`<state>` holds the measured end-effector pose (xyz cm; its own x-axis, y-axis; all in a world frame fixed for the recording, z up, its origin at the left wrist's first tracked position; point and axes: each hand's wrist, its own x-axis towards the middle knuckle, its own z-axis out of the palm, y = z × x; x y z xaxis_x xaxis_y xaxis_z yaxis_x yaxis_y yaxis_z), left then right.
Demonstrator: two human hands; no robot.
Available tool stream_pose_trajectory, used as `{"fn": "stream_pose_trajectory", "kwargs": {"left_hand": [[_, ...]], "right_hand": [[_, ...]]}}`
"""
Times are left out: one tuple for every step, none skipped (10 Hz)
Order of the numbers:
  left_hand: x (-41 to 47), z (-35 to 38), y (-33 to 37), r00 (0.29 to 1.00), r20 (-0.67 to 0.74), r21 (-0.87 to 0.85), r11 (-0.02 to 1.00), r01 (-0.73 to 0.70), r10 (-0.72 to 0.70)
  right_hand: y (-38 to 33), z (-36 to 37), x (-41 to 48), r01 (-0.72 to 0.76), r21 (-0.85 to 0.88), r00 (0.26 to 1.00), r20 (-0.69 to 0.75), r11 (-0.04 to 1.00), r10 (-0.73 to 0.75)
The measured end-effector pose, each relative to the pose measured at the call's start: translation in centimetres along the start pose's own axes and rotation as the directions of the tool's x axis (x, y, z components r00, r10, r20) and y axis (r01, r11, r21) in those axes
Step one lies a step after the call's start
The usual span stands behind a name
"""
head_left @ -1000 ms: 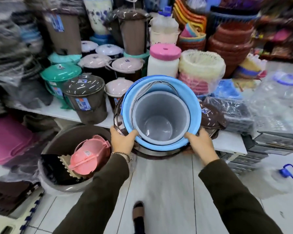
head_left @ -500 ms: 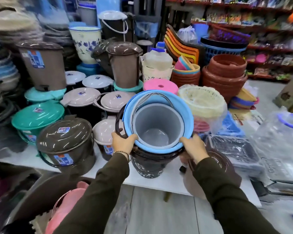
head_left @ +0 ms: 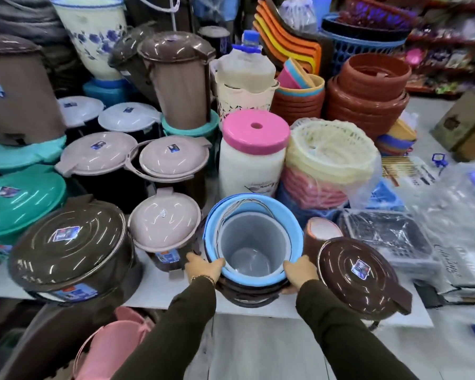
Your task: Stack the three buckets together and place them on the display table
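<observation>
Nested buckets [head_left: 254, 250] sit on table [head_left: 159, 286], gripped between left hand [head_left: 205, 266] and right hand [head_left: 300, 271].

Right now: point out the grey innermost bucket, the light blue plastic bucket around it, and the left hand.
grey innermost bucket [head_left: 251, 249], head view, inner wall.
light blue plastic bucket [head_left: 281, 212], head view, far right rim.
left hand [head_left: 205, 266], head view, back of the hand at the stack's left rim.
</observation>
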<state>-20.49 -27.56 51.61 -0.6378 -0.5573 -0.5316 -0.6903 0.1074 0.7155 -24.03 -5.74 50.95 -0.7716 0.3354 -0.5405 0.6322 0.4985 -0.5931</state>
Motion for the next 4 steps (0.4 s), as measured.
{"fn": "stream_pose_trajectory", "kwargs": {"left_hand": [[0.0,0.7,0.0,0.998,0.056,0.095,0.996,0.001,-0.006],[0.4,0.9,-0.2,0.992,0.115,0.112,0.993,0.032,-0.045],[0.7,0.7,-0.4,0.978,0.18,0.147,0.986,0.083,-0.109],[-0.2,0.3,0.0,0.993,0.11,0.248,0.968,0.024,-0.053]], "right_hand": [[1.7,1.0,1.2,0.001,-0.072,0.998,-0.057,0.997,-0.005],[2.6,1.0,1.7,0.035,-0.132,0.997,-0.067,0.991,-0.044],[2.5,0.6,1.7,0.082,-0.225,0.992,-0.071,0.971,-0.101],[1.1,-0.5,-0.1,0.138,-0.3,0.975,-0.127,0.944,-0.183]]}}
